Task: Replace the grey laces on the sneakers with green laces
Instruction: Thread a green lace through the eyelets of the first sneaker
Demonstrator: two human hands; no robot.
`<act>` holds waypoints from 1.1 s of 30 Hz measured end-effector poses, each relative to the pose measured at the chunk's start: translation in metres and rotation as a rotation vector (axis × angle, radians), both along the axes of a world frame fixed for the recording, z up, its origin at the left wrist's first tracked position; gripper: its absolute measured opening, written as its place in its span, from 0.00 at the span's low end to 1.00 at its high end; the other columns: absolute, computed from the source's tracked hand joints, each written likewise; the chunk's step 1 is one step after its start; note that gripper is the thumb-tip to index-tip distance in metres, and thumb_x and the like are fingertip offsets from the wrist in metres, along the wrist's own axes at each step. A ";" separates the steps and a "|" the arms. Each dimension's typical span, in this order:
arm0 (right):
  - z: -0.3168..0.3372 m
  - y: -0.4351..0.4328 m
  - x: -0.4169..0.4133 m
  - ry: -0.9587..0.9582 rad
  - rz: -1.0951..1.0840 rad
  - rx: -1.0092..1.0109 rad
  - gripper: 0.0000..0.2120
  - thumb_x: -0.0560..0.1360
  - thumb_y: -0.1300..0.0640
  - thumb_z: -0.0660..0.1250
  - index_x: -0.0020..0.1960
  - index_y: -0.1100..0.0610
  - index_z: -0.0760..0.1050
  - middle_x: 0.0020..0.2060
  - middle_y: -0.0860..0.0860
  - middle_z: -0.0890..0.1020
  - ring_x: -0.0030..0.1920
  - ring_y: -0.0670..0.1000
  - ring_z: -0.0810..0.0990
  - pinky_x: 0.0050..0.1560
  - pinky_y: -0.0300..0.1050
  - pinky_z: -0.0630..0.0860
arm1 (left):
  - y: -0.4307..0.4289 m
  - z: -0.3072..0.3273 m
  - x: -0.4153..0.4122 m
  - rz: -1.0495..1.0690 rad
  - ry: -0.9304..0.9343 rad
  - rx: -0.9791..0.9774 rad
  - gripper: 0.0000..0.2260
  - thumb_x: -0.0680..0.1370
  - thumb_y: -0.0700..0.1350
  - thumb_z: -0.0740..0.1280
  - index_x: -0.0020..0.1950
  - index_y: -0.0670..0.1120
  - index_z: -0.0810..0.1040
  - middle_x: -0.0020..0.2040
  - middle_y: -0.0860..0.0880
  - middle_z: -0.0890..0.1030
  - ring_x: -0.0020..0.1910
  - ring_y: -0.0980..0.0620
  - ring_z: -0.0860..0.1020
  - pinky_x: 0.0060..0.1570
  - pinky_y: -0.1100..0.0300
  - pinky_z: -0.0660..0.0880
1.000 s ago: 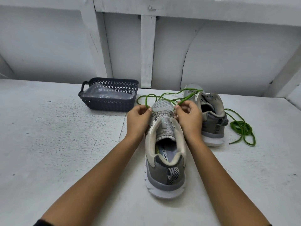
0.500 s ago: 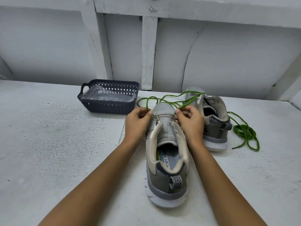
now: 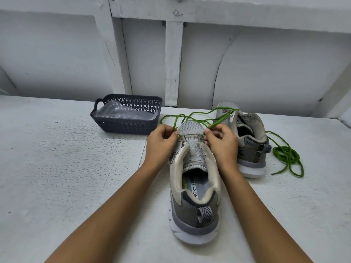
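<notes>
Green lace (image 3: 220, 120): up at the toe end of the near sneaker (image 3: 195, 186), with its loops trailing past the toe and over the far sneaker (image 3: 250, 149).
Left hand (image 3: 161, 143): fingers curled, pinching one strand at the left eyelet row.
Right hand (image 3: 222, 143): pinching the other strand at the right row.
Hidden: fingertips cover the front eyelets, so the threading there can't be read. The right hand blocks part of the far sneaker, and the insole print is cut off.
Basket (image 3: 125, 127): dark lattice with a clear plastic sheet (image 3: 117, 112) inside; anything beneath it is unclear.
Loose lace (image 3: 284, 151): a green coil on the table (image 3: 57, 168), just right of the far sneaker.
</notes>
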State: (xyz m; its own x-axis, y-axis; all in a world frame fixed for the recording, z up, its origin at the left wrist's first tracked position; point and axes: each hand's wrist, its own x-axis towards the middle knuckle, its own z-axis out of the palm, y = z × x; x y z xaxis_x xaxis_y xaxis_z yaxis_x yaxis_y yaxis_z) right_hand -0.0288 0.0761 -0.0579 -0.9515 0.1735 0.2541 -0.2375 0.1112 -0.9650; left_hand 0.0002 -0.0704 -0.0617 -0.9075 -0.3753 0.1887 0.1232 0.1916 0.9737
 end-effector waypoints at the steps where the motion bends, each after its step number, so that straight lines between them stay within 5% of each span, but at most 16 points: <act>1: 0.000 0.000 0.000 -0.001 0.002 0.000 0.11 0.75 0.65 0.66 0.37 0.52 0.72 0.33 0.49 0.80 0.26 0.39 0.76 0.34 0.35 0.76 | 0.000 0.000 0.000 -0.002 0.002 0.001 0.09 0.75 0.39 0.68 0.37 0.50 0.75 0.32 0.53 0.76 0.31 0.56 0.73 0.35 0.62 0.69; 24: -0.001 0.001 0.000 -0.006 0.013 -0.008 0.11 0.75 0.65 0.66 0.37 0.52 0.73 0.32 0.50 0.79 0.24 0.38 0.75 0.31 0.31 0.73 | 0.002 -0.001 0.000 0.009 0.003 0.037 0.08 0.76 0.39 0.68 0.38 0.49 0.76 0.36 0.53 0.79 0.35 0.59 0.76 0.38 0.67 0.72; 30: -0.001 -0.001 -0.001 -0.001 0.019 -0.014 0.11 0.75 0.65 0.66 0.38 0.53 0.73 0.32 0.50 0.79 0.24 0.39 0.75 0.31 0.31 0.73 | -0.001 -0.003 -0.001 -0.012 0.000 -0.067 0.03 0.75 0.40 0.69 0.41 0.46 0.78 0.39 0.50 0.80 0.40 0.54 0.77 0.44 0.59 0.75; 33: -0.001 -0.002 -0.002 -0.003 0.009 -0.016 0.11 0.75 0.65 0.66 0.38 0.52 0.73 0.32 0.50 0.79 0.24 0.38 0.75 0.30 0.31 0.73 | -0.001 -0.001 0.000 -0.041 0.009 -0.136 0.02 0.75 0.39 0.69 0.44 0.44 0.81 0.39 0.51 0.81 0.39 0.56 0.77 0.44 0.63 0.73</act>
State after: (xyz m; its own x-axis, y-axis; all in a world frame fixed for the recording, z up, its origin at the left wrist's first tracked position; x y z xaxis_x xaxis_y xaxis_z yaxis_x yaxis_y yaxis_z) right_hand -0.0308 0.0741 -0.0594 -0.9539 0.1689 0.2482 -0.2351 0.0940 -0.9674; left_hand 0.0006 -0.0710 -0.0623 -0.9195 -0.3084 0.2439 0.1426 0.3164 0.9378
